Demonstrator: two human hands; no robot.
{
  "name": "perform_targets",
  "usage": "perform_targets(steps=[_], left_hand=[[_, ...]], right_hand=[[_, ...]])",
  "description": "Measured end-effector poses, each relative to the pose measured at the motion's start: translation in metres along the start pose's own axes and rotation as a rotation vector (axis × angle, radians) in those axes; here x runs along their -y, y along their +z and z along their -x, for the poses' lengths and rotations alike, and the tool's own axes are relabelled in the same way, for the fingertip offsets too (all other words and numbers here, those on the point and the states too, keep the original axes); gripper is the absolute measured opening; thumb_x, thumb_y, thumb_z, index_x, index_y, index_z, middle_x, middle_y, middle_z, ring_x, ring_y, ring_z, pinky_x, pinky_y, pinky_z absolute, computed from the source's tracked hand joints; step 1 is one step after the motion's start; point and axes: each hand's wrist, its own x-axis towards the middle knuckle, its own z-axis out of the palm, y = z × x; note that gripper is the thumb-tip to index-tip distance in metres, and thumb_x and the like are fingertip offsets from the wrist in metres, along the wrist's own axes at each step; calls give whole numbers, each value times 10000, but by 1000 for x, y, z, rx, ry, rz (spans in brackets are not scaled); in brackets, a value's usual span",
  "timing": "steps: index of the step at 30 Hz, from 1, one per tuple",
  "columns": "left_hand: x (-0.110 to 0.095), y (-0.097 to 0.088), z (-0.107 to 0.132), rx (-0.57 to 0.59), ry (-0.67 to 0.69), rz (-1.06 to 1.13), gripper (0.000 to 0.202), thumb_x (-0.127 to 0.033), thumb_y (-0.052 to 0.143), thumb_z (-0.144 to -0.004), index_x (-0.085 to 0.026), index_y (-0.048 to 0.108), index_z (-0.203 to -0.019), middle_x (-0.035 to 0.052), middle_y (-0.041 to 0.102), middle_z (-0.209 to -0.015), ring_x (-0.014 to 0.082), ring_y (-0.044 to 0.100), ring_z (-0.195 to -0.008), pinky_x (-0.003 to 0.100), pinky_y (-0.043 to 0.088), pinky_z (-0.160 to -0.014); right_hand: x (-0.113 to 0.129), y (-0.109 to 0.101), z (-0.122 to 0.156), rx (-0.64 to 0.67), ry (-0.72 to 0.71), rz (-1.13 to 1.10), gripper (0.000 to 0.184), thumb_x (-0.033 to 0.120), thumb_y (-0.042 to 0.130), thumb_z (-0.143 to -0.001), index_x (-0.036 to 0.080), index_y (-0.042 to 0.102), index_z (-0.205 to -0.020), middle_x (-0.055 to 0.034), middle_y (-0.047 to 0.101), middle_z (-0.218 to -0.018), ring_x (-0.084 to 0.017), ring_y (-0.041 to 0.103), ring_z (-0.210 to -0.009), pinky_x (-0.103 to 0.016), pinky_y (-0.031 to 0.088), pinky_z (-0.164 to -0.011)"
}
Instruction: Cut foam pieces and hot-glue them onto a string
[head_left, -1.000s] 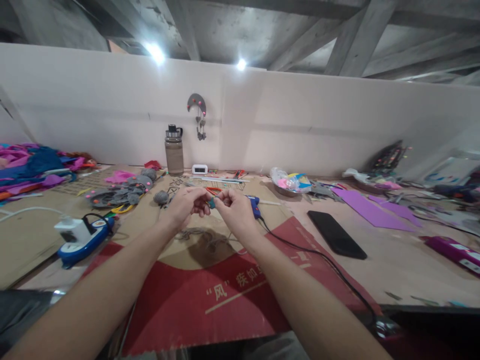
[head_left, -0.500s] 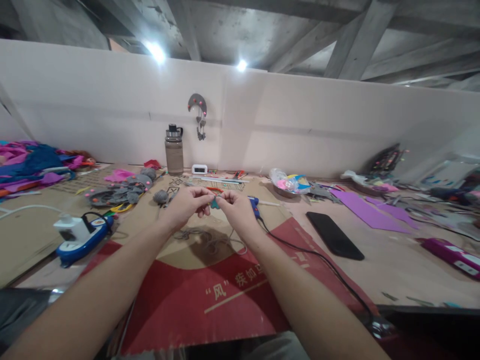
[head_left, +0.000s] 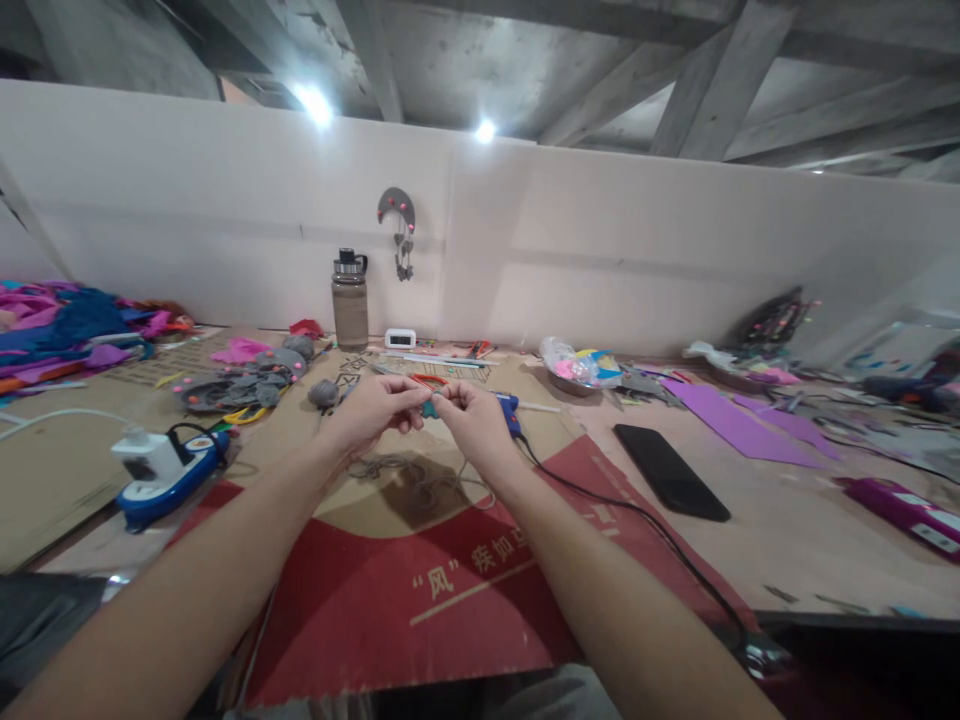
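Above the red and tan cardboard sheet (head_left: pixel 330 620), my left hand (head_left: pixel 382 408) and my right hand (head_left: pixel 472 415) meet fingertip to fingertip. Both pinch a small teal piece (head_left: pixel 429 409), which looks like felt; the fingers hide most of it. Grey yarn (head_left: pixel 420 480) lies in loose loops on the cardboard below, and one strand rises toward my right hand. A ball of grey yarn (head_left: pixel 323 394) rests left of my left hand. Just beyond my right hand is a blue glue gun (head_left: pixel 509 412), its black cord trailing right.
A black phone (head_left: pixel 670 472) and purple sheets (head_left: pixel 739 425) lie to the right. On the left are a blue power strip (head_left: pixel 172 490), yellow-handled scissors (head_left: pixel 246 415) and grey felt pieces (head_left: pixel 232 385). A bottle (head_left: pixel 350 305) and a small digital clock (head_left: pixel 400 339) stand near the wall.
Almost nothing differs. The fingertips stay together on the teal piece, and the whole view has shifted very slightly.
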Motion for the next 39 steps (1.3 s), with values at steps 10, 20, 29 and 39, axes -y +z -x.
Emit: perform_targets(steps=[10, 20, 29, 39], left_hand=[[-1, 0, 1, -70, 73, -72, 251, -372, 628, -729, -123, 625, -708, 30, 598, -516, 65, 460, -390, 183, 338, -402], [-5, 4, 3, -6, 77, 110, 210, -316, 617, -740, -109, 620, -702, 38, 603, -550, 90, 524, -485, 202, 403, -480], [-1, 4, -1, -57, 62, 99, 205, -262, 699, -658, -110, 627, -775, 11, 588, -554, 80, 509, -484, 194, 384, -466], [-1, 6, 2, -92, 77, 19, 168, -293, 648, -685, -142, 586, -728, -33, 499, -438, 52, 396, -361, 176, 262, -369]], right_hand=[[-7, 4, 0, 27, -110, -39, 165, 350, 520, -752, 189, 514, -782, 33, 486, -649, -100, 401, -570, -222, 335, -553], [-5, 1, 0, -21, -92, -55, 153, 331, 514, -750, 180, 508, -722, 40, 470, -626, -94, 390, -565, -223, 321, -556], [-3, 1, 0, -42, -72, -85, 157, 333, 533, -721, 180, 517, -692, 40, 482, -608, -94, 391, -545, -227, 320, -541], [-2, 3, 1, -25, -86, -55, 162, 336, 529, -733, 181, 516, -688, 38, 468, -604, -94, 385, -545, -224, 321, -532]])
